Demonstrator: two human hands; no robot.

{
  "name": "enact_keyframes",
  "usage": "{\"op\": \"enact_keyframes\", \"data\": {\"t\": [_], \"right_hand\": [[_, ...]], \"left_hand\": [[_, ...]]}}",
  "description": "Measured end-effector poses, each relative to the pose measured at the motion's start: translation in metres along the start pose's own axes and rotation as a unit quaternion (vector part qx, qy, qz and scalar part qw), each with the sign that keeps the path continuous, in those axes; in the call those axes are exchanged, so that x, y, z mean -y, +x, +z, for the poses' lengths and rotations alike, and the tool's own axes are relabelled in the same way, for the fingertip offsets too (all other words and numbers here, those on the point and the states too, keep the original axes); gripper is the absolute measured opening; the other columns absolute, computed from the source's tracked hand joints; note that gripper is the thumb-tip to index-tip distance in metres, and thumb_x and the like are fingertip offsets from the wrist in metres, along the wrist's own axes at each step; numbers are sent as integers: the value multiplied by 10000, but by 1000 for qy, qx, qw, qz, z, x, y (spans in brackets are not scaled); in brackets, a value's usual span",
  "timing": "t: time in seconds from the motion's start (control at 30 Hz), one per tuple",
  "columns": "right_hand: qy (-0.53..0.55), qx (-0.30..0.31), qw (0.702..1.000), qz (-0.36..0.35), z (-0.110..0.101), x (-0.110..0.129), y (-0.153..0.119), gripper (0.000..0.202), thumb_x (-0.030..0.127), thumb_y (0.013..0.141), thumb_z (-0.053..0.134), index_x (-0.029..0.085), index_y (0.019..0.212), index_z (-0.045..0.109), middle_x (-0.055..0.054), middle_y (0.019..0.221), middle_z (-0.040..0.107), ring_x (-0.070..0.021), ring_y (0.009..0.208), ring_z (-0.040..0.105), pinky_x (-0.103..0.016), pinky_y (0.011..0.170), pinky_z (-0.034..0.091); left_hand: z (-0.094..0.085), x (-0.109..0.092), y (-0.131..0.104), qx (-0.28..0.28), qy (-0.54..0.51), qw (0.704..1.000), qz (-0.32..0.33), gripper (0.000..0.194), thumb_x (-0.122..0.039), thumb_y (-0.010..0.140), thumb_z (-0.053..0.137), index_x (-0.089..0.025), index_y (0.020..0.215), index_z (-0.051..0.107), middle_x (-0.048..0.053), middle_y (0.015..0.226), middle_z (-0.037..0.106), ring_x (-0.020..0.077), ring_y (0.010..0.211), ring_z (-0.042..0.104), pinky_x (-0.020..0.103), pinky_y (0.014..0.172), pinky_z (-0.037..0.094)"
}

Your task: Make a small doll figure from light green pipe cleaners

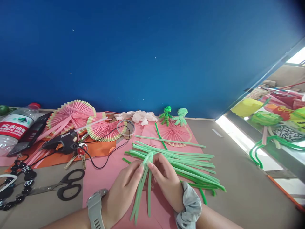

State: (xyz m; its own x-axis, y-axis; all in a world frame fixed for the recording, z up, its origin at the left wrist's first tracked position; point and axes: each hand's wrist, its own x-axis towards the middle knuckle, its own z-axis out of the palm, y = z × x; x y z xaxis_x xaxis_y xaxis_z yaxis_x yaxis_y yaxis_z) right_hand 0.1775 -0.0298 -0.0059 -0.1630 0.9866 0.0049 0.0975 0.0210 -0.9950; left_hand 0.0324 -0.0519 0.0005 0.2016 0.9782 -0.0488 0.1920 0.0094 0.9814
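Note:
Light green pipe cleaners (pixel 138 199), bent over into a loop at the top, hang down between my two hands above pink paper (pixel 100 178). My left hand (pixel 125 187), with a grey watch on its wrist, pinches them near the loop. On the other side my right hand (pixel 166 181), wearing a grey scrunchie, pinches the same bundle with thumb and fingers. Behind and to the right lies a spread of loose green pipe cleaners (pixel 190 162). Two small twisted figures, one dark green (pixel 166 116) and one pale green (pixel 181 117), stand by the blue wall.
Black scissors (pixel 69 185), a beaded string (pixel 28 181), keys (pixel 82 154) and a glue gun (pixel 60 142) with its cord lie at the left. Farther back are pink paper fans (pixel 73 116), a bottle (pixel 16 125) and crumpled tissue (pixel 139 117). The blue wall (pixel 143 57) bounds the back.

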Motion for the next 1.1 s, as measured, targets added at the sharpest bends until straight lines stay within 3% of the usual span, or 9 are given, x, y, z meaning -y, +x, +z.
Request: {"op": "enact_keyframes", "data": {"t": [0.13,0.3,0.47,0.6,0.87,1.1], "right_hand": [[-32,25,999,-18,-1,-2,-3,239,344,842,482,208,647,458,50,573,362,-98,493,353,-238,489,320],[8,-28,999,-14,0,-3,-7,245,398,801,520,233,622,548,15,590,429,-145,568,408,-270,585,357],[19,56,998,-9,1,3,-7,224,340,827,502,205,648,496,38,590,387,-103,527,349,-234,507,322],[1,49,999,-7,0,4,-7,211,310,839,492,202,663,446,51,574,348,-90,504,323,-216,472,299],[24,53,998,10,-1,6,-6,220,375,829,487,199,698,473,41,622,381,-92,526,347,-204,480,328],[30,90,995,15,-3,4,-8,154,344,833,482,206,764,488,36,649,415,-92,517,355,-211,479,323]], "left_hand": [[-1,-1,1,3,-15,1000,17,233,-250,864,440,-270,1069,547,-11,1073,600,168,949,530,216,759,435],[0,-7,4,14,-15,1000,-19,213,-297,888,396,-251,1026,551,-25,953,622,132,726,533,220,714,429],[-1,-5,2,20,-40,999,-13,229,-282,891,384,-257,1049,547,-20,1018,606,136,746,540,218,704,430],[-1,-1,1,16,-38,999,-15,245,-268,882,402,-262,1091,531,-8,1018,607,155,846,543,216,719,433],[1,-6,4,22,-37,999,-7,154,-257,859,447,-230,967,553,12,945,609,166,834,548,234,733,438],[-2,-10,3,-1,-10,1000,-17,122,-259,833,495,-210,945,493,8,865,553,143,748,519,221,648,418]]}}
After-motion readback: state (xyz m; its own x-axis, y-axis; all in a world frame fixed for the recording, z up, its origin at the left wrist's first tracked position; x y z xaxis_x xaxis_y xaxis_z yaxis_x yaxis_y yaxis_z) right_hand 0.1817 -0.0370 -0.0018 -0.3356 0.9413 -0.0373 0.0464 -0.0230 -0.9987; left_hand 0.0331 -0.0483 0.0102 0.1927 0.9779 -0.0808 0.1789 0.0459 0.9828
